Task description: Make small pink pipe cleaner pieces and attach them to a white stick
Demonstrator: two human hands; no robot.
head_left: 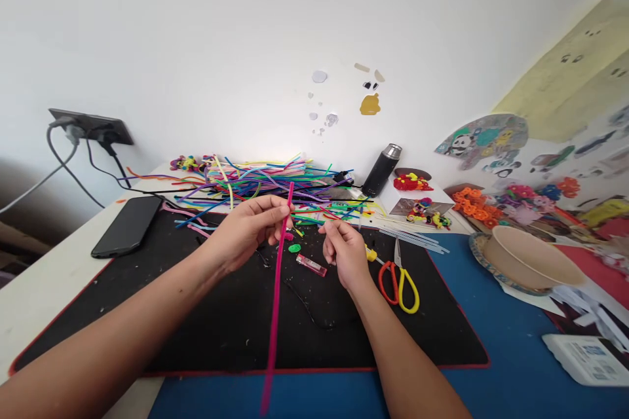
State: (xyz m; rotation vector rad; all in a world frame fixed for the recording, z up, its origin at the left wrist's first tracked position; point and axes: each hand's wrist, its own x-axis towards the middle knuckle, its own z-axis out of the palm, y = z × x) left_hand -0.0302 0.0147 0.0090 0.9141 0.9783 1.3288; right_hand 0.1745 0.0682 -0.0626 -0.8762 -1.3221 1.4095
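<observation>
A long magenta pipe cleaner (278, 288) hangs down from my left hand (260, 219), pinched near its top end between thumb and fingers. To its right is my right hand (344, 247), thumb and fingertips pressed together; what sits in them, if anything, is too small to make out. Below and between the hands, a red lighter (311, 266) lies on the black mat (221, 327), with a small green fuzzy piece (294, 248) beside it. Just right of my right hand rest scissors (399, 278) with one red and one yellow handle.
A pile of multicoloured pipe cleaners (265, 180) lies along the wall. A black phone (126, 226) is at the left, a black flask (382, 170) leans behind, and a beige bowl (533, 258) stands at the right near orange fuzzy shapes (474, 206). Cords run from a wall socket (91, 126).
</observation>
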